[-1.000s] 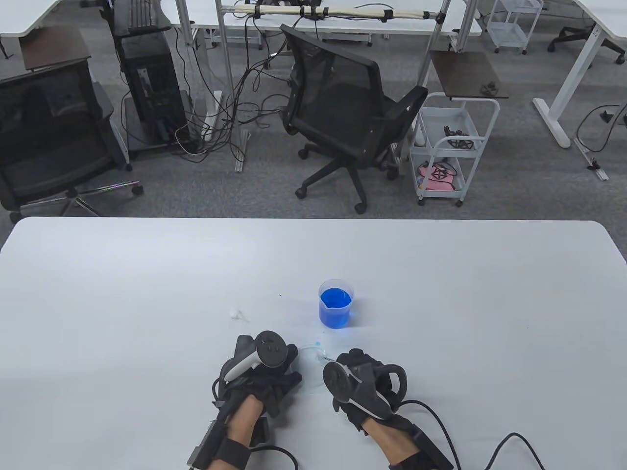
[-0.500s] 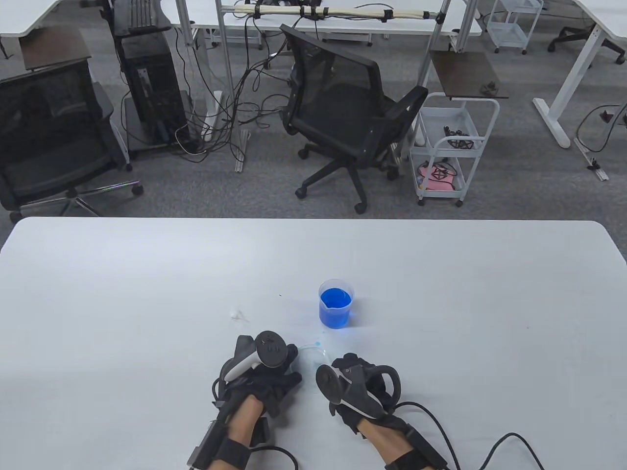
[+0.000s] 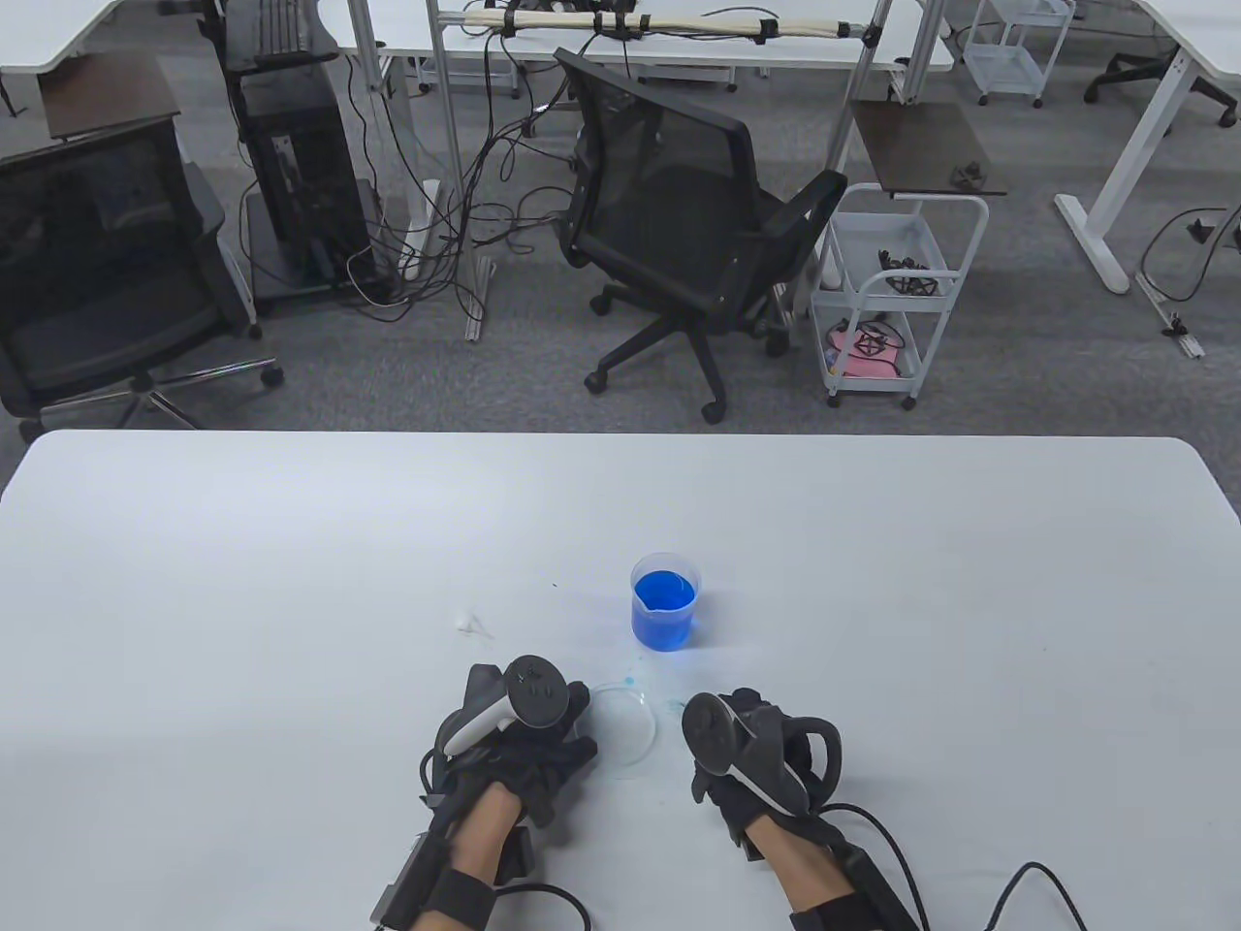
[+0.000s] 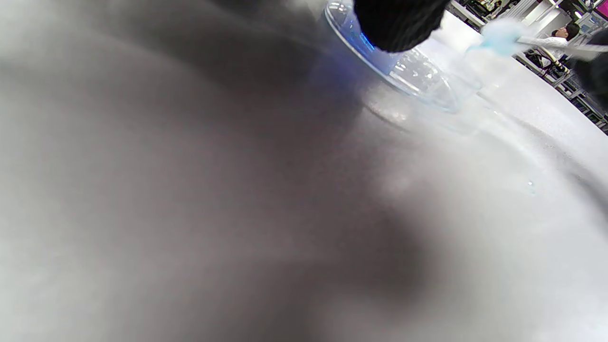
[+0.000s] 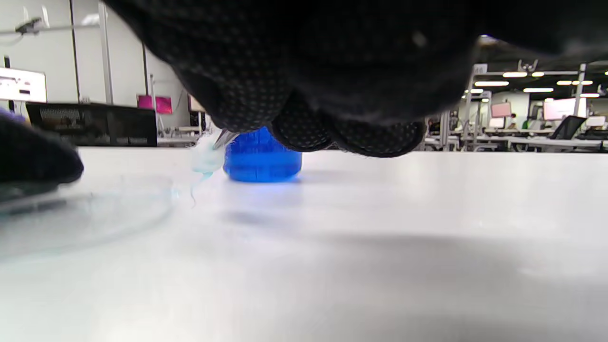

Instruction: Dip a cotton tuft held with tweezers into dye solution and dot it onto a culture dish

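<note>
A clear culture dish (image 3: 622, 725) lies on the white table between my hands. My left hand (image 3: 543, 742) is at its left edge, and a fingertip (image 4: 398, 23) rests on the dish rim (image 4: 418, 78). My right hand (image 3: 754, 754) is just right of the dish and grips metal tweezers (image 5: 226, 138). The tweezers pinch a pale blue cotton tuft (image 5: 206, 159), held just above the table by the dish's right rim. The tuft also shows in the left wrist view (image 4: 502, 32). A beaker of blue dye (image 3: 665, 601) stands behind the dish.
A small loose white cotton tuft (image 3: 472, 622) lies on the table to the left of the beaker. Faint blue drops (image 3: 669, 700) mark the table by the dish. Cables trail from both wrists to the front edge.
My right hand has moved right, off the dish, taking the tweezers and tuft with it. The whole dish now shows. My left hand has stayed in place.
</note>
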